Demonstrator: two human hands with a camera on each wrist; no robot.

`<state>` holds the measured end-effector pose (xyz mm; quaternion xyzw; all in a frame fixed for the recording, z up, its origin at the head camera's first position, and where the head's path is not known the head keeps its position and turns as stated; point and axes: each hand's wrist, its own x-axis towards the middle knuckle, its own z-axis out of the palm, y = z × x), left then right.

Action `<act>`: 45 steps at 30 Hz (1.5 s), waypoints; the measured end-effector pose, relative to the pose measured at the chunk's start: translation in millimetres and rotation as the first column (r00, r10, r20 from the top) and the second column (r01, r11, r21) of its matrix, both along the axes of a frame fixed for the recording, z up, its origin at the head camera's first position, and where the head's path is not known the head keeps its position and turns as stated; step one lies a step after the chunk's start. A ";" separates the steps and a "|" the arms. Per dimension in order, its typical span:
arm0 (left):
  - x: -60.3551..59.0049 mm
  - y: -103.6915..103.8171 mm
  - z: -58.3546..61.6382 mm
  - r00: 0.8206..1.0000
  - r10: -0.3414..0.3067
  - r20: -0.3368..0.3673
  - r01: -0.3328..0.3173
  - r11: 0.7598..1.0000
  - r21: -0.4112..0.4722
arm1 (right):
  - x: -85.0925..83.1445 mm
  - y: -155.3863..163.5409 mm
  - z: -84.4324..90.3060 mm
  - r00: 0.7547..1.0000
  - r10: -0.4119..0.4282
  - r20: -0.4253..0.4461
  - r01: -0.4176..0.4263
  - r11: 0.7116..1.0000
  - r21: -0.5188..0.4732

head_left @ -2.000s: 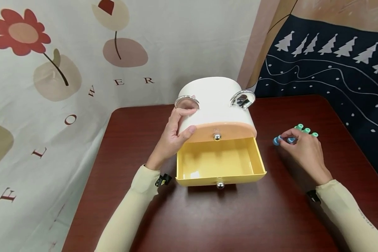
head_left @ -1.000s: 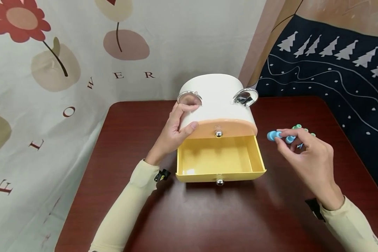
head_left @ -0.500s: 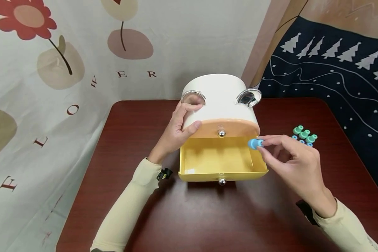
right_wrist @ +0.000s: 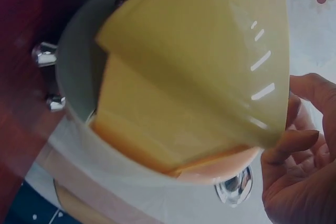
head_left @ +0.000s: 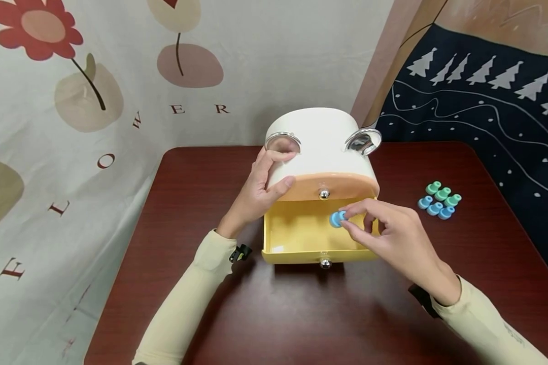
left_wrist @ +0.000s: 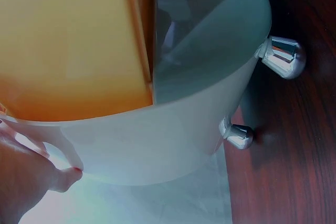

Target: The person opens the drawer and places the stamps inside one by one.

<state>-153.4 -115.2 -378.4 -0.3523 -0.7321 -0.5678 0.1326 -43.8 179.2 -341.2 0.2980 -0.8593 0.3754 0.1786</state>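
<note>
A white mini drawer cabinet [head_left: 318, 134] with two silver ring-shaped ears stands on the table. Its peach drawer front [head_left: 306, 188] is in and its yellow drawer [head_left: 297, 230] is pulled out below. My left hand [head_left: 259, 191] holds the cabinet's left front corner, thumb at the front edge and index finger on top; in the left wrist view part of this hand [left_wrist: 31, 174] touches the white shell. Above the yellow drawer my right hand [head_left: 388, 228] pinches a small blue knobbed peg [head_left: 336, 219] between thumb and index finger. In the right wrist view the drawer hides the peg.
Right of the cabinet lie three green pegs [head_left: 443, 193] and three blue pegs [head_left: 435, 208] in two rows on the dark red table [head_left: 274, 314]. A flower-print cloth [head_left: 118, 76] hangs behind. A navy tree-print cloth [head_left: 479, 111] borders the right side.
My right hand has picked a blue peg from the group at the right and carried it left, over the yellow drawer. The left hand stays on the cabinet.
</note>
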 end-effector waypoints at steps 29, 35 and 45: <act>4.1 -3.0 5.4 0.999 0.044 -0.020 -0.046 0.992 -0.114 | -23.8 -80.3 -8.2 0.970 0.108 0.216 -0.151 0.970 0.193; 2.6 -3.3 4.6 0.999 0.048 -0.020 -0.050 0.992 -0.119 | -29.2 -92.1 -7.0 0.966 0.105 0.236 -0.161 0.959 0.233; 3.4 -3.0 5.3 0.997 0.068 -0.027 -0.071 0.990 -0.123 | -33.9 -100.1 -5.4 0.947 0.079 0.311 -0.174 0.940 0.293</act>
